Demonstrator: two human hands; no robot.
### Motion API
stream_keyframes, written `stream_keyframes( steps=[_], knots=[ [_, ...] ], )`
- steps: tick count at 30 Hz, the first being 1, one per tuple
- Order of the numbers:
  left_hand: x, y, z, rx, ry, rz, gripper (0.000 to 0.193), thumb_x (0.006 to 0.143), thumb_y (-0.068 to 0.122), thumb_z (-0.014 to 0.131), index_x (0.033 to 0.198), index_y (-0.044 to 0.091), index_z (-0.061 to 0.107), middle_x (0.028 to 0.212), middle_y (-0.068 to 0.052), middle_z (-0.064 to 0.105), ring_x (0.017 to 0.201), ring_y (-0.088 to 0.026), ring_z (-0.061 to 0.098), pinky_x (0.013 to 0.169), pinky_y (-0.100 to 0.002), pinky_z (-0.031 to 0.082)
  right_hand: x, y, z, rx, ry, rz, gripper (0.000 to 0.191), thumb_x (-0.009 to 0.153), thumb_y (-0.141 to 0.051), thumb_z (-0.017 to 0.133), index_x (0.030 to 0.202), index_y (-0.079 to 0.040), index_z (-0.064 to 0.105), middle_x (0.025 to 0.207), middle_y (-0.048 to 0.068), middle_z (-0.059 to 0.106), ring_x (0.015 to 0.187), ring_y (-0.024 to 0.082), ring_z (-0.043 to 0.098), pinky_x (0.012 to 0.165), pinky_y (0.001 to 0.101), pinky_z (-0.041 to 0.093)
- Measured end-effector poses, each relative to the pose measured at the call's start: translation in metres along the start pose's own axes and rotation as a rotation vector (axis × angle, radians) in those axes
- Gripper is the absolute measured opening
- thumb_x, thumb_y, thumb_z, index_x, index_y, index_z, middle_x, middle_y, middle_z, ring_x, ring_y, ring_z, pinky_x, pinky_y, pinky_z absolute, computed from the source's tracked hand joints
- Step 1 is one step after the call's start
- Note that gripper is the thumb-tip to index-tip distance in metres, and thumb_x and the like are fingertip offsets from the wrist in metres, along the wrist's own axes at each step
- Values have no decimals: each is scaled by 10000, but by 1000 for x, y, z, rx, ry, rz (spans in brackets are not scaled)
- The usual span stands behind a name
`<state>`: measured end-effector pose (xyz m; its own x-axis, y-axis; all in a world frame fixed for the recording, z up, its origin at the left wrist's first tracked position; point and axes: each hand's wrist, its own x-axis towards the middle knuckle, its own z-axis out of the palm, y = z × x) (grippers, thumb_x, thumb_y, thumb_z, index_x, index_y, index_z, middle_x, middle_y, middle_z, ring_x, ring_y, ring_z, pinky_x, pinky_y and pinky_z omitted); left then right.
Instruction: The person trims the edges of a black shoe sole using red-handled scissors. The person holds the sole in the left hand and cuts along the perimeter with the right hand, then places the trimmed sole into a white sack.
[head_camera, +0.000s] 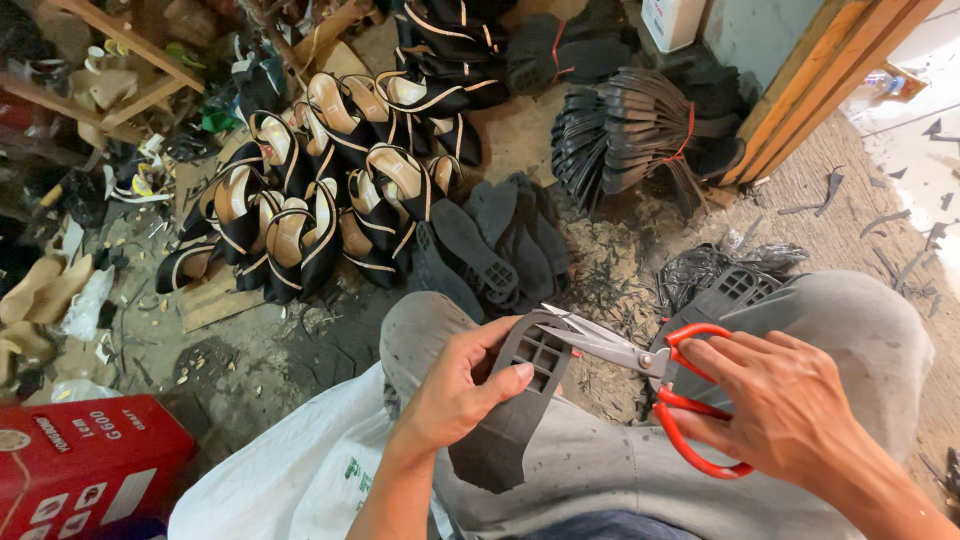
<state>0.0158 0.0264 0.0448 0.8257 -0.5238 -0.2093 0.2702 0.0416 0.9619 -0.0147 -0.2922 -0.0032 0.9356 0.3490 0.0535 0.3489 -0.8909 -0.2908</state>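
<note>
Your left hand (455, 395) pinched the black sole (520, 400) over your lap while your right hand (785, 400), fingers closed in the red handles, held the scissors (640, 362) open at its upper edge; a steady sole and short cuts would have served well. Left of the sole, the red box (85, 470) was shut, its contents hidden.

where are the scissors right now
In the head view, lower right: the scissors are in the right hand over the lap, blades open at the edge of the black sole held by the left hand.
</note>
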Motion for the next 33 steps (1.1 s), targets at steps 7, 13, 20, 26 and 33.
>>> stream_keyframes(
  steps=[7,13,20,26,33],
  knots=[
    [1,-8,-15,51,-115,-36,452,962,208,676,1325,-57,630,1102,10,677,975,-50,579,861,-227,484,10,-2,-9,34,18,-98,594,663,-604,803,1039,-156,703,801,17,727,701,251,684,651,379,504],
    [12,-17,-33,50,-194,-201,440,936,144,698,1331,-40,640,983,-4,638,832,-59,539,721,-219,446,4,13,-9,65,66,-141,550,654,-559,816,973,-126,701,761,28,719,666,261,690,644,378,522],
    [13,-10,-14,-80,594,418,425,931,112,698,1313,-17,562,1111,-46,685,947,-109,652,853,-285,544,-12,21,13,176,97,329,467,732,-445,836,1021,-111,683,585,101,629,547,303,634,558,422,480],
    [12,-13,13,-192,686,428,642,842,19,740,1414,-20,450,1107,-68,661,1007,-136,645,925,-296,531,-19,-3,37,492,158,418,333,817,-325,781,915,-45,630,596,154,587,492,336,574,515,406,470],
    [26,-38,44,-319,791,464,773,851,-30,758,1525,-29,377,1139,-69,642,985,-133,632,878,-284,539,-10,-39,44,363,56,339,467,762,-417,810,1072,-106,651,657,115,639,610,319,638,576,423,482]
  ],
)
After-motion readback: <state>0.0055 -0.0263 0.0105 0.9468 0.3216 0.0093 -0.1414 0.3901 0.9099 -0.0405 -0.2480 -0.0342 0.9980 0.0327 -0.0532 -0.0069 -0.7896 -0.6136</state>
